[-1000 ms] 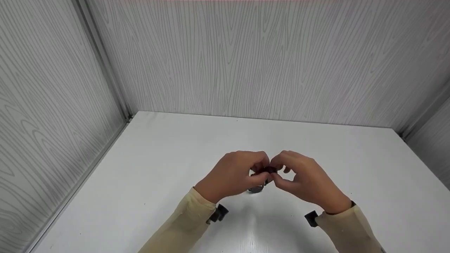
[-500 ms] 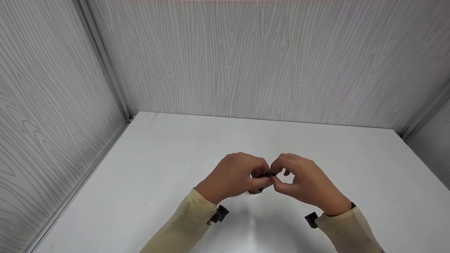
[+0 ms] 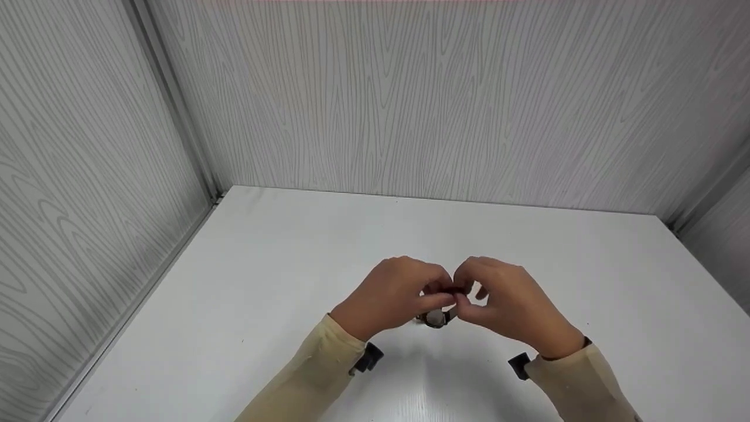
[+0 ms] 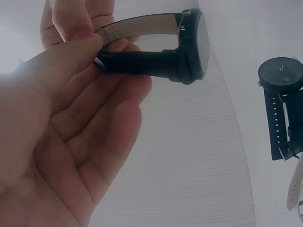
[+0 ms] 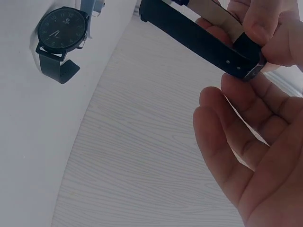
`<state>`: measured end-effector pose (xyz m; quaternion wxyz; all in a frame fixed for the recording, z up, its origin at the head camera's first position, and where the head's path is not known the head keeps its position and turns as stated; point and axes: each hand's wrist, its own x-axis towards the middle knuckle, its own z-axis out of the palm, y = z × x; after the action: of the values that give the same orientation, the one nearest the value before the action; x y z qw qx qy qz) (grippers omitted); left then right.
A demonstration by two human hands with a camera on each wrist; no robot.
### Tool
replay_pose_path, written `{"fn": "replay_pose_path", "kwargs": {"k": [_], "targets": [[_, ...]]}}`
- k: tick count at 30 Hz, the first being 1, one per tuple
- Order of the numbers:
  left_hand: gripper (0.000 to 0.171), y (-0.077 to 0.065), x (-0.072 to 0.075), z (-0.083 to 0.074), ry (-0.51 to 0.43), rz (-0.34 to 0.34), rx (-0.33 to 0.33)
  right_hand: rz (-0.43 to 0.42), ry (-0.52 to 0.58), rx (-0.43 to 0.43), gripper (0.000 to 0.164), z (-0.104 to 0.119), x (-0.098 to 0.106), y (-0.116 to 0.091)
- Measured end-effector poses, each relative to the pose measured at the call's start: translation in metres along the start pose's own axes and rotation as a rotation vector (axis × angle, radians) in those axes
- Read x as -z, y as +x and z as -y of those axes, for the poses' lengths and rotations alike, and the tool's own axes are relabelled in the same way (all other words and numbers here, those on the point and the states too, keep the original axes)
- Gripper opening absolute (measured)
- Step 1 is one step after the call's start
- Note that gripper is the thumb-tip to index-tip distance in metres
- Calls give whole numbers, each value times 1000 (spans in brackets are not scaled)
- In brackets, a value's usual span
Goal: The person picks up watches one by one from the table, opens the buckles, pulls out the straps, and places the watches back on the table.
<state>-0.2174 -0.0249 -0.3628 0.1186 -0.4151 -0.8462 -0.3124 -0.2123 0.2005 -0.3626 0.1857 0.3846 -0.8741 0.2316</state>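
Observation:
Both hands hold one wristwatch (image 3: 435, 318) by its strap, above the white table. Its strap is black outside and tan inside, bent into a loop in the left wrist view, with the round black case (image 4: 191, 47) at the end away from the fingers. My left hand (image 3: 398, 293) pinches the strap between thumb and fingers. The fingertips of my right hand (image 3: 504, 299) meet the left ones and pinch the strap near the metal buckle (image 5: 255, 70). In the head view the fingers hide most of the strap.
Another watch with a black dial (image 5: 61, 29) and black strap lies on the table (image 3: 281, 264). Beside it show a pale strap (image 4: 295, 184) and a light blue strap (image 5: 92, 9). Grey wood-grain walls (image 3: 375, 105) stand behind the table and at its sides.
The two hands have shifted slightly down and right together, still joined on the strap. The watch case below them has turned, and its round face now shows more fully in the head view.

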Motion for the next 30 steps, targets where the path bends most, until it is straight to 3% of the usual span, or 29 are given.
{"fn": "replay_pose_path", "kwargs": {"k": [8, 17, 25, 30], "targets": [[9, 3, 1, -1, -170, 59, 86, 32, 194, -74, 30, -2, 3, 0], [6, 4, -1, 2, -276, 40, 128, 31, 284, -143, 29, -1, 4, 1], [4, 3, -2, 2, -306, 46, 166, 51, 334, -166, 25, -1, 5, 1], [6, 3, -4, 3, -264, 51, 147, 75, 332, -152, 27, -4, 4, 1]]}}
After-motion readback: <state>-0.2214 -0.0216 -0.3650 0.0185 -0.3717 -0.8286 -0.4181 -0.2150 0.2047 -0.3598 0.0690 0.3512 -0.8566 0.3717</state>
